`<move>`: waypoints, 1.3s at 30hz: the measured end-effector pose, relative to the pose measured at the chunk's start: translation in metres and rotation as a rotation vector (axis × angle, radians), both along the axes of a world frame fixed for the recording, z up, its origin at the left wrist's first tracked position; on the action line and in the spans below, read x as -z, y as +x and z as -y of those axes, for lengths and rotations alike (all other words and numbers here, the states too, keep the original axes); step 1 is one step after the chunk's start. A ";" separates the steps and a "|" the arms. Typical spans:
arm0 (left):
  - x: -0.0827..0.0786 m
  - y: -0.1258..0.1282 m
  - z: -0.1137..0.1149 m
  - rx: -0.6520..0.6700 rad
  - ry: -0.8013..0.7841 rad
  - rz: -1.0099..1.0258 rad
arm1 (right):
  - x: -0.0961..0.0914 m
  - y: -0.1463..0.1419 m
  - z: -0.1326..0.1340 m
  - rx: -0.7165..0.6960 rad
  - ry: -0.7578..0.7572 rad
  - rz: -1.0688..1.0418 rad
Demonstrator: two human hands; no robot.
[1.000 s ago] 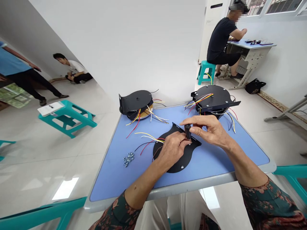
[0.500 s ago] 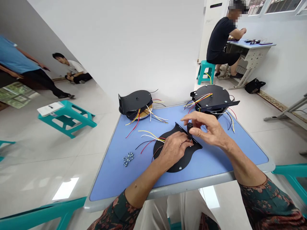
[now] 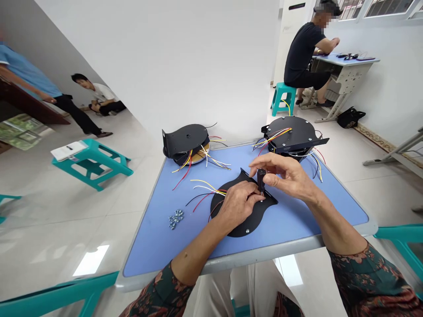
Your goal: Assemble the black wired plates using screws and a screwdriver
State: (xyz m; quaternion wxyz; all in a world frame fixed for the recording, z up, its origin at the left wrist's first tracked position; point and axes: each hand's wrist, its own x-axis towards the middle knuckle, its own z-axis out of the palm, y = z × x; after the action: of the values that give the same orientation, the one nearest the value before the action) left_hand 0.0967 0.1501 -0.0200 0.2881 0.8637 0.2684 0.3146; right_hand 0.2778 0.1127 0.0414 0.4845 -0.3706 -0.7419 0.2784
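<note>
In the head view, a short black tool (image 3: 261,179) is pinched by the right hand (image 3: 284,174), between the thumb and the first finger, and it stands upright. Its low end is at the bent edge of a flat black metal plate (image 3: 246,224). The other fingers of that hand are curled and a bit spread. The left hand (image 3: 236,206) is laid over the plate, and its fingers are pressed together near the foot of the tool. Whether something small is pinched by them cannot be told.

The plate lies near the middle of a blue table top with a gray rim (image 3: 218,265). It looks stiff and fairly light, but its smooth face may be slippery, so it seems best taken by the bent edge. Thin wires (image 3: 206,193) in red, yellow, white and black come out from under it and look soft and bendy.

A small heap of silver nuts (image 3: 176,219) is seen left of the plate. A round black unit (image 3: 185,138) and a second round black unit (image 3: 292,127) are placed at the far table edge. A seated person (image 3: 302,53) is seen at a desk in the upper right.
</note>
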 end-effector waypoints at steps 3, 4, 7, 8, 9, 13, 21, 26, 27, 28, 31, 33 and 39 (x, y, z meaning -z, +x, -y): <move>0.000 -0.001 0.000 0.021 -0.004 -0.003 | -0.001 0.001 0.000 0.018 -0.036 0.009; 0.000 0.000 0.000 0.024 -0.004 -0.012 | 0.000 0.001 0.000 0.057 -0.042 0.012; 0.000 0.001 0.001 0.006 -0.003 -0.042 | 0.003 -0.002 -0.002 0.144 -0.047 0.012; 0.000 0.002 0.001 -0.001 -0.003 -0.049 | 0.004 -0.003 -0.003 0.151 -0.047 0.013; 0.000 0.002 0.001 -0.005 -0.005 -0.052 | 0.005 -0.004 -0.003 0.148 -0.047 0.010; -0.002 0.002 0.000 0.009 -0.013 -0.048 | 0.005 -0.004 -0.003 0.031 -0.033 -0.045; -0.001 0.001 0.000 0.012 -0.040 -0.041 | 0.005 0.000 -0.004 0.028 -0.056 -0.079; 0.001 0.001 -0.002 0.003 -0.049 -0.036 | 0.005 0.000 -0.003 0.018 -0.059 -0.111; 0.001 0.001 -0.002 0.011 -0.045 -0.032 | 0.005 0.000 -0.003 -0.016 -0.074 -0.124; 0.002 0.000 -0.002 0.014 -0.041 -0.028 | 0.005 0.000 -0.003 -0.051 -0.090 -0.131; 0.003 0.000 -0.002 0.010 -0.035 -0.027 | 0.005 0.001 -0.003 -0.086 -0.118 -0.120; 0.003 0.000 -0.002 0.013 -0.033 -0.035 | 0.006 0.001 -0.004 -0.048 -0.104 -0.104; 0.002 0.001 -0.001 -0.026 -0.066 -0.046 | 0.005 0.002 -0.004 0.015 -0.042 -0.029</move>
State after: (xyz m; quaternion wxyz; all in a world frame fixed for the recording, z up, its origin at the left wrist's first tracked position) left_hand 0.0982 0.1513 -0.0220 0.3061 0.8571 0.2964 0.2895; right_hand 0.2794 0.1167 0.0361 0.4895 -0.3821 -0.7259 0.2958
